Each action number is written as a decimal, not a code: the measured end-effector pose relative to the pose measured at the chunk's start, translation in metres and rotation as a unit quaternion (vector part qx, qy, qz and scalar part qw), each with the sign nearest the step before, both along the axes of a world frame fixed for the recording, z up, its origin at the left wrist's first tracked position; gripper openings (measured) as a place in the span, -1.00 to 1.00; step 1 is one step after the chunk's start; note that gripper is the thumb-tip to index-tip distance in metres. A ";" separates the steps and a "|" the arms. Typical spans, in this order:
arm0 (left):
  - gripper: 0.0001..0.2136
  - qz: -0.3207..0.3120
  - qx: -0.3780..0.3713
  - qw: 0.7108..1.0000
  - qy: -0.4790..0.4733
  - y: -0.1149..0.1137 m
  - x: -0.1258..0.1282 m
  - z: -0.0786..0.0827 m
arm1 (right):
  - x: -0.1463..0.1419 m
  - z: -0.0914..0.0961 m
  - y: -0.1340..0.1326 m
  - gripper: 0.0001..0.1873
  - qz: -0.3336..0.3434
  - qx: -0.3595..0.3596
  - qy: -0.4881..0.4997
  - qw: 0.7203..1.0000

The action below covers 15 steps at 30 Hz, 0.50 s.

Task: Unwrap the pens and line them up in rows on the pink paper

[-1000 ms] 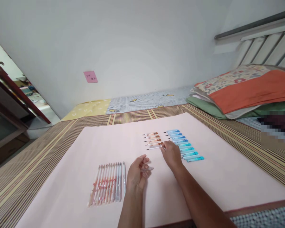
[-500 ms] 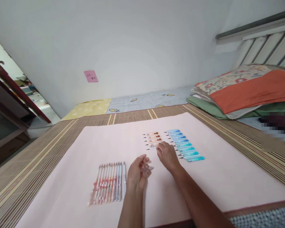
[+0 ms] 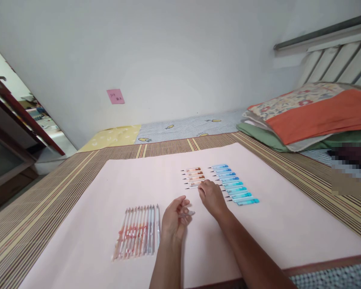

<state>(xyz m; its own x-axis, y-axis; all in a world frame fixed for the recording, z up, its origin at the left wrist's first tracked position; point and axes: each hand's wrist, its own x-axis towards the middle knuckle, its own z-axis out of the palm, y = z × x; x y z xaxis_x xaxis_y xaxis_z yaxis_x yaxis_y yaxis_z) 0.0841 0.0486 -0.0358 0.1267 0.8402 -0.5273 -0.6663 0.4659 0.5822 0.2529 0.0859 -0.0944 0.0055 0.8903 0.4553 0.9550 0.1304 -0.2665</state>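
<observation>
My right hand (image 3: 211, 198) is closed, fingertips pinching the back end of a white pencil-like pen (image 3: 194, 186) with a dark pointed tip. That pen lies at the near end of a column of brown-ended pens (image 3: 193, 174), tips to the left. Just right of the hand is a column of blue and turquoise pens (image 3: 235, 182). My left hand (image 3: 175, 218) is raised over the paper with curled fingers, holding a small translucent piece (image 3: 191, 213), perhaps a cap. Left of it lie a row of slim click pens (image 3: 136, 230) and one separate pale pen (image 3: 158, 224).
A large pale pink sheet (image 3: 78, 241) covers a striped mat (image 3: 63, 192). Folded bedding with an orange and floral cover (image 3: 315, 108) is piled at the right. A pink note (image 3: 115, 96) is stuck on the white wall. A radiator (image 3: 339, 60) stands at the back right.
Almost nothing differs. Both hands keep their places and grips; the pen under my right hand has shifted very slightly towards the column above it.
</observation>
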 end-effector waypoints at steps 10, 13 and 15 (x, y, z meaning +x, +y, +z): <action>-0.92 0.003 -0.005 1.000 -0.003 0.000 0.001 -0.001 | 0.001 -0.003 0.002 -0.81 0.006 0.006 0.006 1.000; -0.91 0.003 -0.006 1.000 -0.007 0.000 0.001 0.000 | 0.001 -0.004 0.002 -0.80 0.010 0.012 0.014 1.000; -0.92 0.000 -0.009 1.000 -0.012 -0.001 0.000 0.001 | 0.001 -0.003 0.001 -0.81 0.016 0.015 0.030 0.999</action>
